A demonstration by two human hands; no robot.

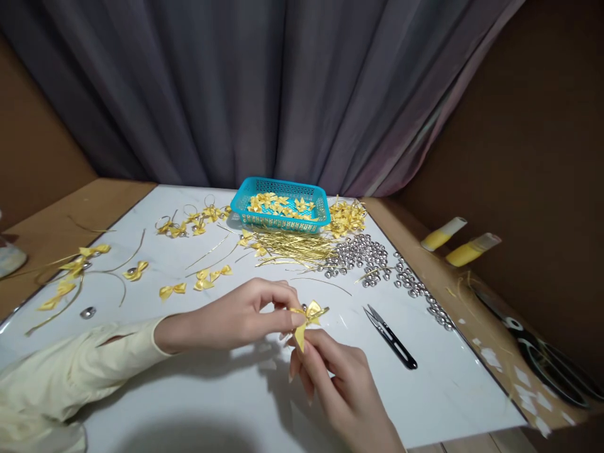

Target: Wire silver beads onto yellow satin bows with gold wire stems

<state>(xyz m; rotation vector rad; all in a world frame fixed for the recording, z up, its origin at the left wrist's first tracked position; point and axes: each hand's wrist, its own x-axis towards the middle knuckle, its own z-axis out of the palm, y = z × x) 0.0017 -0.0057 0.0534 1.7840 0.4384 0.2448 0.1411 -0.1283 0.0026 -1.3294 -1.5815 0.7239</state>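
The right hand (337, 377) pinched the lower tail of a yellow ribbon bow (312, 312) between thumb and finger; the left hand (259, 311) pinched its left side. The bow was held above a white tabletop (448, 390), left of black snips (392, 341). Beyond lay silver ornaments (363, 251), gold cords (295, 247), then a blue basket (283, 221).

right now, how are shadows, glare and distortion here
Head view: soft shadows on the white tabletop beneath the left hand and beside the right hand; head view: glints on the silver pieces; head view: folds of the curtain fan outward, suggesting wide-angle distortion.
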